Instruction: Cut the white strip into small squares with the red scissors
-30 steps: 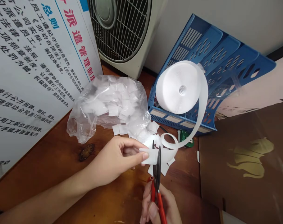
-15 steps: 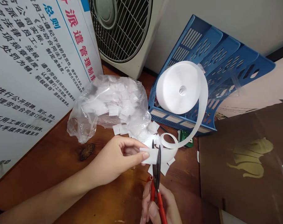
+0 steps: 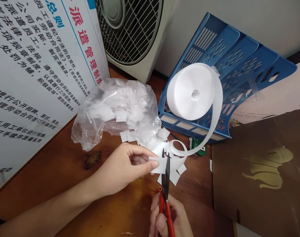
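Between thumb and fingers, my left hand (image 3: 130,164) pinches the free end of a white strip (image 3: 176,163). My right hand (image 3: 173,215) is closed around the red handles of a pair of scissors (image 3: 166,179). Their dark blades stand across the strip, a little right of my left thumb, slightly apart. From there the strip curls into a loop and runs up to a large white roll (image 3: 189,92). Cut white pieces (image 3: 175,177) lie on the table under the strip. More of them fill a clear plastic bag (image 3: 122,108) beyond my left hand.
The roll rests in a blue file rack (image 3: 238,62) at the back right. Behind the bag stands a box fan (image 3: 135,29), with a printed board (image 3: 36,82) on the left. A green object (image 3: 198,146) sits by the rack. A brown cardboard box (image 3: 258,171) borders the right side.
The scissor blades have drawn a little closer together over the strip. The strip's loop has shifted slightly. My left hand keeps its pinch in nearly the same place.
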Action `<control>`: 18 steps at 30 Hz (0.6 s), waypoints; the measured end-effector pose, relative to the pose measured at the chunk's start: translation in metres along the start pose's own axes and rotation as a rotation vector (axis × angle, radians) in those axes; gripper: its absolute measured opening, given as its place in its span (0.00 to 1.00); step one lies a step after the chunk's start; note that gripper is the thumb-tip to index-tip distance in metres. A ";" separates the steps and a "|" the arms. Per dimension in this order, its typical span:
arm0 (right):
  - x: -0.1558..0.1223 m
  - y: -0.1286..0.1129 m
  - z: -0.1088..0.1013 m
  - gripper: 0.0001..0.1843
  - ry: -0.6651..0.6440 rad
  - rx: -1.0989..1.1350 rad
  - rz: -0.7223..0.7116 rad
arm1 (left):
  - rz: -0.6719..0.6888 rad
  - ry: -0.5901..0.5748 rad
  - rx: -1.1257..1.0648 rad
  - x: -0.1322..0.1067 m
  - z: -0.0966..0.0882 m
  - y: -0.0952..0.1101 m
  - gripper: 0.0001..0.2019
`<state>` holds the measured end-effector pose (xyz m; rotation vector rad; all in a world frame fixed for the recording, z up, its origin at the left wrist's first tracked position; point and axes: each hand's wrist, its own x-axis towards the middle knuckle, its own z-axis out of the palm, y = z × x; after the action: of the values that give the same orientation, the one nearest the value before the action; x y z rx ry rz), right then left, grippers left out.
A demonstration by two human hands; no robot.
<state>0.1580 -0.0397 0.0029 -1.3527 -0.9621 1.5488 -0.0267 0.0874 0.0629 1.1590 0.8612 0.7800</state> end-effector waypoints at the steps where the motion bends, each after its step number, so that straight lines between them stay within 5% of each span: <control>1: 0.001 -0.002 -0.001 0.32 -0.017 -0.001 0.012 | 0.000 0.000 0.005 0.000 0.000 0.000 0.08; 18: 0.006 -0.004 -0.008 0.36 -0.073 -0.013 0.169 | 0.004 -0.007 0.037 0.003 -0.001 -0.003 0.07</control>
<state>0.1657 -0.0321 0.0036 -1.4260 -0.9229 1.7310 -0.0265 0.0897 0.0596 1.1958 0.8709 0.7652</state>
